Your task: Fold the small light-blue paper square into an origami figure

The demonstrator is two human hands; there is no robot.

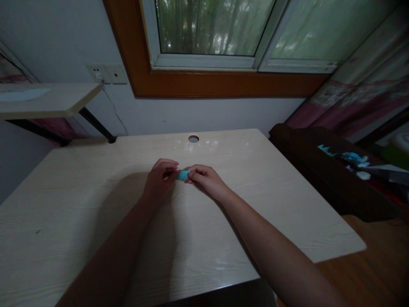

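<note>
A small turquoise piece, perhaps folded paper, is held between my two hands just above the desk. My left hand is closed on its left end, with thumb and fingertips pinched together. At the other end, my right hand pinches it between thumb and fingers. The fingers cover both ends of the piece, so its full shape is hidden. Both forearms reach in from the near edge.
A round hole pierces the desk's far side. On the left a raised shelf stands on black legs. Wall sockets sit beneath the brown window frame. To the right, a dark wooden piece of furniture carries several items.
</note>
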